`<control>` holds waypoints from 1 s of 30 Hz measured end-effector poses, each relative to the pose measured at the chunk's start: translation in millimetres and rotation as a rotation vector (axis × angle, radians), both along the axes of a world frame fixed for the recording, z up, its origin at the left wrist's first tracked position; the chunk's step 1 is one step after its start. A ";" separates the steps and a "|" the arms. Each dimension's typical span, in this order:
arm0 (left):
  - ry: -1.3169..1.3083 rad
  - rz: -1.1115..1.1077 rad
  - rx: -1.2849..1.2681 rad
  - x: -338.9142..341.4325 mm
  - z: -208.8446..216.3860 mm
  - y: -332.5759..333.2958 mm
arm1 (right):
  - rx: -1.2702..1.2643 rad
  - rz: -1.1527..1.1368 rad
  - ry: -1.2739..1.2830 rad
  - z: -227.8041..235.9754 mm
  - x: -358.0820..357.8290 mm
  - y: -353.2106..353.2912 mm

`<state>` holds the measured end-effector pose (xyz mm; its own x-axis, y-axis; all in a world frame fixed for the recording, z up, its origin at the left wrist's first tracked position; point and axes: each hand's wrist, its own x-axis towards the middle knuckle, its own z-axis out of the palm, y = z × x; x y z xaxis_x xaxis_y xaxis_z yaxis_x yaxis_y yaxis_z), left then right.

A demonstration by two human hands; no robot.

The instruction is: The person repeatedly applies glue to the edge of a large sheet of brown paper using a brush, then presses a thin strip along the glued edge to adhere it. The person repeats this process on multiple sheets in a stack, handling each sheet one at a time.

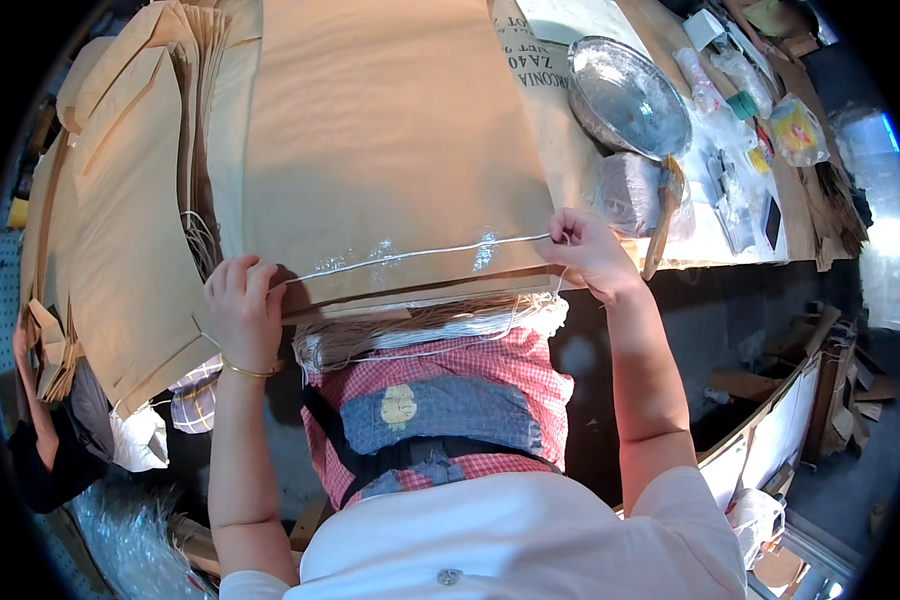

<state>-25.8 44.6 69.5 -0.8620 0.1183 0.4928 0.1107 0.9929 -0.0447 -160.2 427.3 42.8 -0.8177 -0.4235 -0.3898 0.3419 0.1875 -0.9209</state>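
A large brown paper bag or sheet (pixel 390 130) lies flat on the table in front of me, with shiny wet-looking patches near its close edge. A white string (pixel 420 254) runs stretched across those patches. Its left end is pinched in the fingers of my left hand (pixel 243 308), at the left side of the paper. On the other side, my right hand (pixel 595 255) pinches the string between thumb and fingers. Below the paper's edge, a bundle of loose strings (pixel 430 328) rests over my red checked apron (pixel 320 415).
Folded brown paper bags (pixel 120 200) are piled at the left. At the right stand a metal basin (pixel 635 100), a plastic-wrapped bundle (pixel 630 195) and a wooden-handled brush (pixel 662 220). Plastic bags (pixel 798 130) and a phone-like dark object (pixel 772 222) lie beyond. Another person's arm (pixel 38 395) shows far left.
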 end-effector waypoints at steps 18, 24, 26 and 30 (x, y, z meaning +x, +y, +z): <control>-0.649 -0.245 0.634 -4.0 15.7 -22.8 | 0.170 0.077 0.584 2.3 10.7 -40.6; -0.535 0.195 0.642 -12.3 -18.7 -19.8 | 0.592 -0.026 0.673 -2.0 9.2 -62.2; -0.449 0.251 0.413 -14.8 -21.5 -5.5 | 0.743 0.017 0.924 -13.9 13.9 -62.9; -0.217 0.372 0.166 -10.0 -11.7 26.1 | 0.910 -0.102 1.366 -14.1 25.6 -89.6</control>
